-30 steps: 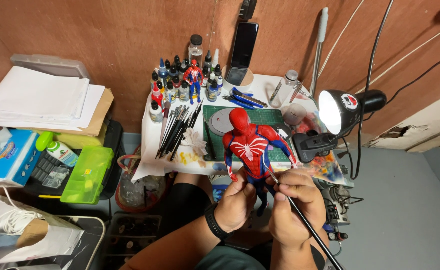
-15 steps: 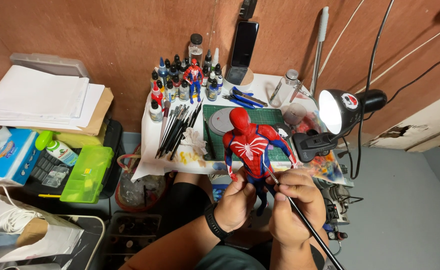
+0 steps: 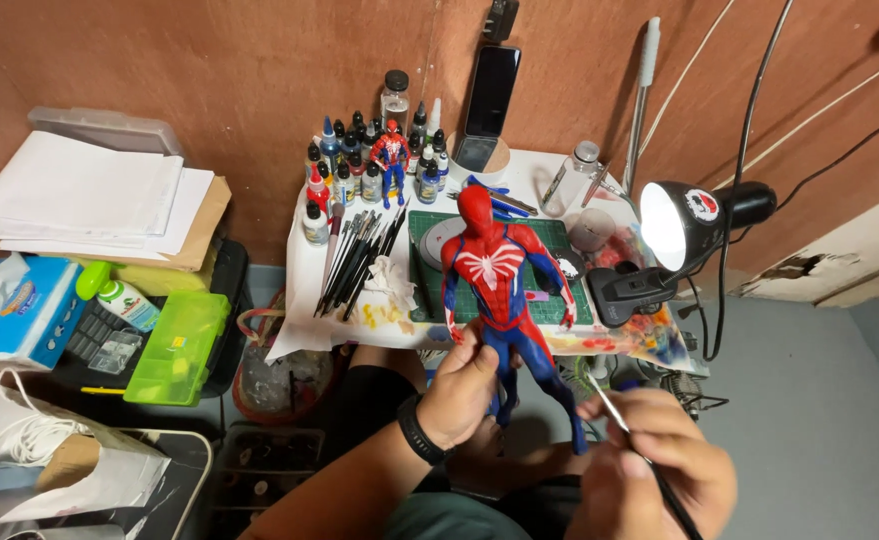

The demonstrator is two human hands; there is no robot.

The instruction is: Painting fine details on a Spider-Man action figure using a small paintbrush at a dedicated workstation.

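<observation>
At the bottom right of the frame I see my right hand closed in a pinch around a thin paintbrush, whose pale tip angles up and left toward the lower legs of the figure. Just left of it, bottom centre, my left hand, a black band on its wrist, is wrapped around the thighs of a red and blue superhero figure. The figure stands upright in my grip, its head toward the wall and its arms hanging out to each side, held over the near edge of the tabletop.

Behind the figure a green cutting mat lies on the tabletop. Left of the mat a row of paintbrushes fans out beside a crumpled, paint-stained tissue. At centre right a black clip lamp shines toward the mat. Further back, against the brown wall, small paint bottles cluster around a smaller red and blue figure, and a dark phone leans upright just right of them.

At far left a lime-green plastic box sits below a stack of white paper.
</observation>
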